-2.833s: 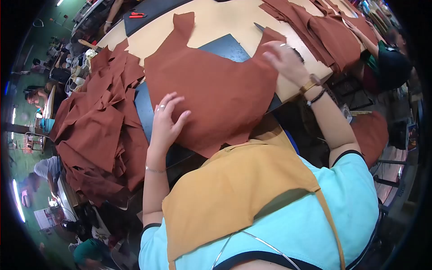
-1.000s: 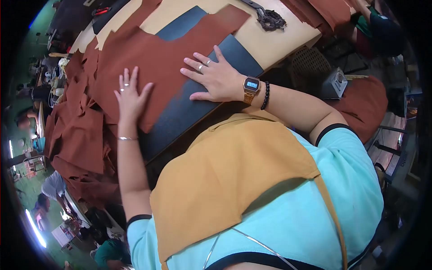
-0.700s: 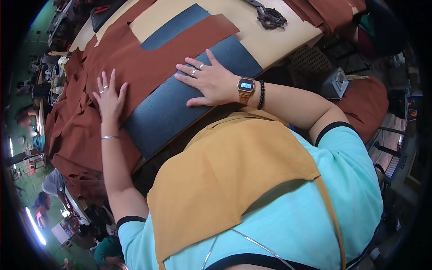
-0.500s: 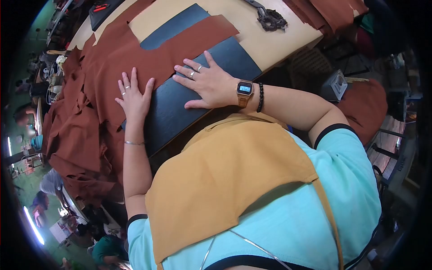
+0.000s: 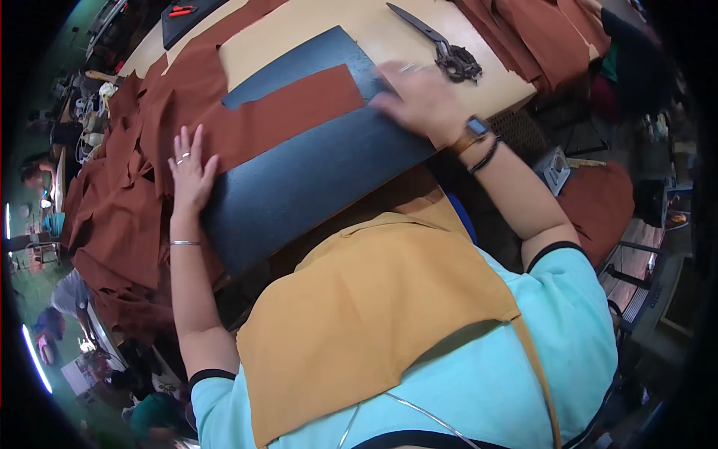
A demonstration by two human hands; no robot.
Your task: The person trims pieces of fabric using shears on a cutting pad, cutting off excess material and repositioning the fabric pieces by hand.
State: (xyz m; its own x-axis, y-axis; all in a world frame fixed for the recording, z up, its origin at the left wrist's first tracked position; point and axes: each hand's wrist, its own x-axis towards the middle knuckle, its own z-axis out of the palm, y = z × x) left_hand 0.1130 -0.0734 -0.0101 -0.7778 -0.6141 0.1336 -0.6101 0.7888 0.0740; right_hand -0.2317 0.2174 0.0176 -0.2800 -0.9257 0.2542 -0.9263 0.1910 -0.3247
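Observation:
Flat on the rust-brown leather piece (image 5: 299, 106), my left hand (image 5: 191, 170) has its fingers spread and holds nothing. Part of that leather lies across a dark blue-black board (image 5: 307, 179) at the table's front edge. My right hand (image 5: 422, 101), blurred by motion, is over the board's right end, just right of the leather strip's end; its fingers are smeared. Scissors (image 5: 422, 26) with dark wrapped handles lie behind it on the pale table top (image 5: 299, 41). A crumpled heap of brown leather (image 5: 120, 224) hangs at the left, touching the piece under my left hand.
More brown leather (image 5: 523, 37) is stacked at the back right, beside a co-worker in dark clothing (image 5: 636, 67). A red cutter (image 5: 182, 10) rests on a dark mat at the back left. Brown material (image 5: 598, 209) and a metal box (image 5: 555, 172) are at the right.
The leather has slid left across the board, baring more of it. My right hand has lifted and moved right towards the scissors. My left hand has shifted left.

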